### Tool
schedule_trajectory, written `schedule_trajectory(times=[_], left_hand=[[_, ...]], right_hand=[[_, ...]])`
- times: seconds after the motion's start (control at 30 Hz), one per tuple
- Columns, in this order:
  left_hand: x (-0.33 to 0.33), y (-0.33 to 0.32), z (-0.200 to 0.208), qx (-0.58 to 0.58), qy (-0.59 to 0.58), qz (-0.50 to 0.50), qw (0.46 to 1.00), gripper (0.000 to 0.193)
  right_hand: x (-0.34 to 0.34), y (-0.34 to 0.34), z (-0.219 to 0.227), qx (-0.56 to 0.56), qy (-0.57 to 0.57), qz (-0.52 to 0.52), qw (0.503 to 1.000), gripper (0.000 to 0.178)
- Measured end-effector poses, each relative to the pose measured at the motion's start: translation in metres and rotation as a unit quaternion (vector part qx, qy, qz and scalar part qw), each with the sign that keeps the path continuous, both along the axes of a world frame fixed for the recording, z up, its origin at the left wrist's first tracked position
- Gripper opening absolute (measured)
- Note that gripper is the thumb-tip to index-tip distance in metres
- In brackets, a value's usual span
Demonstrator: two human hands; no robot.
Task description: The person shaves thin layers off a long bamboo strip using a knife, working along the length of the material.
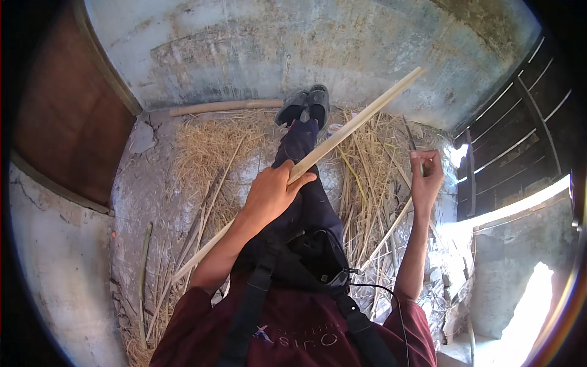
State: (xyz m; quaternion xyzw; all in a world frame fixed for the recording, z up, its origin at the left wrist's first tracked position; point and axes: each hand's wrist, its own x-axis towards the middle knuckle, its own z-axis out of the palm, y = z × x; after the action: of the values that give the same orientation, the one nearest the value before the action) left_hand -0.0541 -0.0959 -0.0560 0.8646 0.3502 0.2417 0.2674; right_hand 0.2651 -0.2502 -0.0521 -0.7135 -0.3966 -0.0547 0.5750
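Note:
My left hand (270,194) is closed around a long, pale strip that looks like split bamboo (361,119). The strip slants across my legs, its far end up to the right near the wall and its lower end passing under my left forearm. To the right, my right hand (426,177) grips a knife (409,133), apart from the strip. Its thin dark blade points away from me, and a bit of green shows between the fingers, perhaps the handle.
Fine shavings (211,150) cover the floor left of my outstretched legs (298,144). Several loose strips (373,189) lie to the right. A thick pole (226,107) rests along the stained wall (244,55). A brown door panel (67,110) stands left, dark slatted boards (513,134) right.

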Motion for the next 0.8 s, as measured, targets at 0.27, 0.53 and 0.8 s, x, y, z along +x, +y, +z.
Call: schedule_trajectory(times=[0.27, 0.53, 0.8], left_hand=[[-0.001, -0.006, 0.002, -0.044, 0.000, -0.035, 0.998, 0.073], [0.001, -0.011, 0.008, -0.043, -0.022, -0.072, 0.996, 0.073], [0.003, -0.019, -0.004, -0.021, -0.031, -0.106, 0.994, 0.070]], right_hand=[[-0.020, -0.005, -0.001, 0.027, -0.018, 0.071, 0.997, 0.020], [-0.045, -0.006, -0.003, -0.054, -0.106, 0.183, 0.976, 0.026], [-0.065, 0.017, 0.007, 0.048, -0.219, 0.206, 0.953, 0.027]])
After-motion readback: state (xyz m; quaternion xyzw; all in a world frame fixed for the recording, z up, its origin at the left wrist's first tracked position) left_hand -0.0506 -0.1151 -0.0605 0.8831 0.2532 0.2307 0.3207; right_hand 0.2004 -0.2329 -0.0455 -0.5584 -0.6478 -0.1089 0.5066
